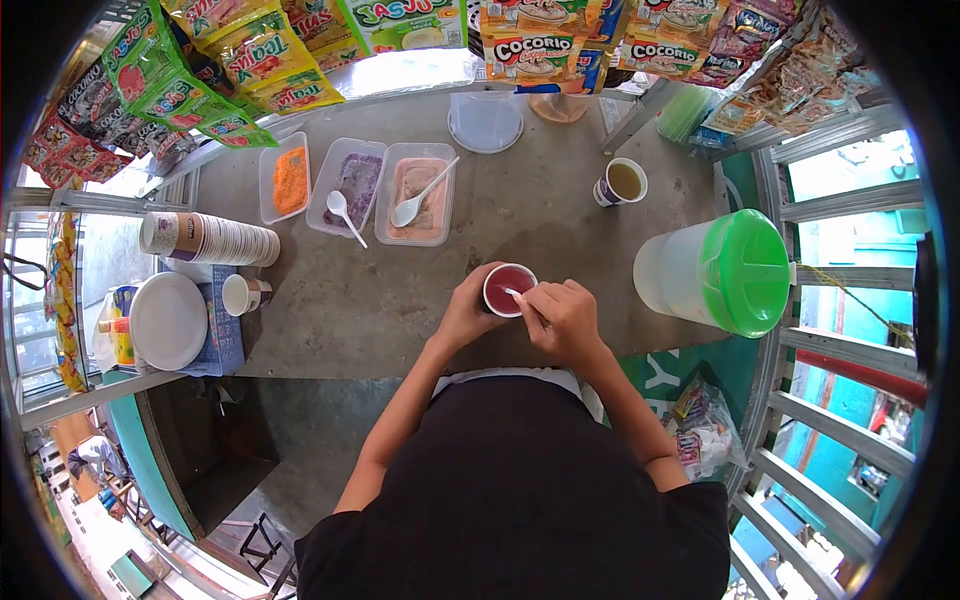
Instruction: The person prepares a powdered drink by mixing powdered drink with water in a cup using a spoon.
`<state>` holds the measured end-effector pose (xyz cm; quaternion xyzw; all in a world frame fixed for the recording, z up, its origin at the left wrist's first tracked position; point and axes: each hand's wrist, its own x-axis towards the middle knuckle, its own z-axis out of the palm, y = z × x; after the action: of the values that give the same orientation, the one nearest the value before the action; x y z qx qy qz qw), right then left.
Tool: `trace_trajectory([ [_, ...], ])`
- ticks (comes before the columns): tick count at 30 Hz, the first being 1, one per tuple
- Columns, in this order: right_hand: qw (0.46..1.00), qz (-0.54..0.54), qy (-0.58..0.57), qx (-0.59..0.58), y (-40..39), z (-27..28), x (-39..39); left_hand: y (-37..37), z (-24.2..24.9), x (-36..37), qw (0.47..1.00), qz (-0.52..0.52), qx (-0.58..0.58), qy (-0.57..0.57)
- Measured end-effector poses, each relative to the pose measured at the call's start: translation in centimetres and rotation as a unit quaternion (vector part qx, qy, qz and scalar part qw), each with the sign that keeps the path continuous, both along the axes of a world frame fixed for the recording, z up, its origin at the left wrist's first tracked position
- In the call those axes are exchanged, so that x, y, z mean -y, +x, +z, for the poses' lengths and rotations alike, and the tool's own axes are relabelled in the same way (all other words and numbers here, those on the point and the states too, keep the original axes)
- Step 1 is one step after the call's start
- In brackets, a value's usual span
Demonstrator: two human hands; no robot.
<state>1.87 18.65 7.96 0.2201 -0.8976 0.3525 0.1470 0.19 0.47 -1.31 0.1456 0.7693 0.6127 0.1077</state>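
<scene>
A paper cup [509, 291] of red liquid stands upright near the counter's front edge. My left hand [470, 304] is wrapped round its left side. Over the cup's right rim, my right hand [562, 315] pinches a white spoon [513, 293] whose lower end dips into the liquid. Beyond the hands are three plastic tubs: one with orange contents [290, 181], one with purple contents [357, 190] and a white spoon, and one with pinkish-brown contents [425, 182] and another white spoon.
A second filled cup [622, 183] stands at the back right, beside a green-lidded jug [745, 272]. Stacked paper cups [215, 240], a single cup [245, 294] and a white round lid [169, 320] are at the left. Sachets [535, 50] hang above the back edge.
</scene>
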Motion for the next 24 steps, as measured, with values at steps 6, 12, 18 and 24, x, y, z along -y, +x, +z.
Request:
trace_trajectory([
  [6,1.0,-0.002,0.027,0.015,0.0,0.5,-0.5,0.0,-0.4,0.0,1.0,0.002,-0.01,-0.01],
  [12,0.997,0.009,-0.024,0.078,0.3,0.5,-0.3,0.0,-0.4,0.0,1.0,-0.001,-0.011,-0.01],
  [18,1.0,-0.002,0.016,-0.01,-0.1,0.2,0.0,0.1,-1.1,0.2,1.0,-0.001,-0.012,-0.028],
  [24,0.998,0.017,-0.031,0.054,0.1,0.6,-0.7,0.1,-1.5,0.2,1.0,-0.004,-0.008,-0.023],
])
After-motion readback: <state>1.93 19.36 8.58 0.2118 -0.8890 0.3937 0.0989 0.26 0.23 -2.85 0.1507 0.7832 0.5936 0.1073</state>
